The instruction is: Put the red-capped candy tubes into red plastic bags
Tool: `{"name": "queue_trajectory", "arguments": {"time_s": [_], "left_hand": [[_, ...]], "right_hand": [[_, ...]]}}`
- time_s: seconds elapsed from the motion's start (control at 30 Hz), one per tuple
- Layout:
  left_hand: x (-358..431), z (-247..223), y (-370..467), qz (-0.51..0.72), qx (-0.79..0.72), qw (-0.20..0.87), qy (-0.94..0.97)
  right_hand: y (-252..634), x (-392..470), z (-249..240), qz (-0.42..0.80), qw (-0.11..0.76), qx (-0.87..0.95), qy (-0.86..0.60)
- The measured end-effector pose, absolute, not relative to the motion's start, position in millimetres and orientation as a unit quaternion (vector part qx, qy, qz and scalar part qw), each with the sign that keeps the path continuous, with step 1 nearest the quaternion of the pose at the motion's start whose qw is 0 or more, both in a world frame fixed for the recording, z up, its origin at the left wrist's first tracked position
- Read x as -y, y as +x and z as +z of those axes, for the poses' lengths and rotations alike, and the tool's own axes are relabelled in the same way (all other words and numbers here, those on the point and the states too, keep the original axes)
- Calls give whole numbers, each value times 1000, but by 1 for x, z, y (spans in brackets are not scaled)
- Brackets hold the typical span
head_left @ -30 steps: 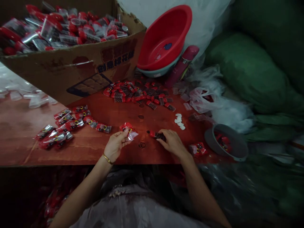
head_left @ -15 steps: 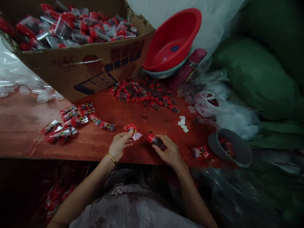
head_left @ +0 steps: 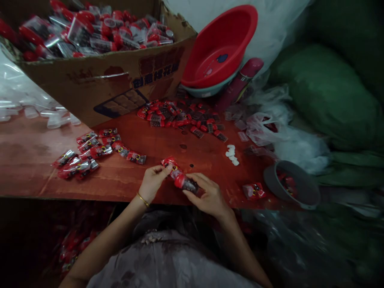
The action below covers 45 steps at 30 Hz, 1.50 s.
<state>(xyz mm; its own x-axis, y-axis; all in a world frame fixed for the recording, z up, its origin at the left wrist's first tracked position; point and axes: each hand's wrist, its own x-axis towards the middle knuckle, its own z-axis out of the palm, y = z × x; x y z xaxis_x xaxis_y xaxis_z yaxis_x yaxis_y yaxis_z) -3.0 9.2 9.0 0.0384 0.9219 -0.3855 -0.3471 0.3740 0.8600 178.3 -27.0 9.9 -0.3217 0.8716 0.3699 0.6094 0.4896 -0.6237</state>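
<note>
Gap had closed: right hand (head_left: pixel 211 197), fingers clamped on the smooth, clear, red-capped tube (head_left: pixel 190 185), had brought it to the crinkly printed wrapper (head_left: pixel 173 166) pinched in the left hand's (head_left: pixel 151 185) fingers near the table's (head_left: pixel 150 144) front edge, cap possibly inside, too dim to confirm.

Bare tabletop (head_left: pixel 132 184) left of hands, cardboard box (head_left: pixel 120 84) behind.

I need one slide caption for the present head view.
Left hand holds a red printed wrapper against a red-capped container in the right hand.
</note>
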Motion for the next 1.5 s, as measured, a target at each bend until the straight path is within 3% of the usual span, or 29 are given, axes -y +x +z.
{"name": "queue_trajectory", "arguments": {"time_s": [0.23,0.63,0.9,1.13,1.5], "left_hand": [[-7,4,-3,495,-461,655,337],[1,-5,12,539,-450,680,212],[-6,-3,5,541,-424,702,186],[-4,-4,10,541,-402,707,213],[-3,1,-5,519,-376,744,188]], "right_hand": [[172,24,8,171,367,773,-487],[149,19,-1,84,398,759,-509],[129,24,-7,170,433,706,-534],[126,25,-13,419,459,532,-575],[119,16,-14,527,482,492,-498]]}}
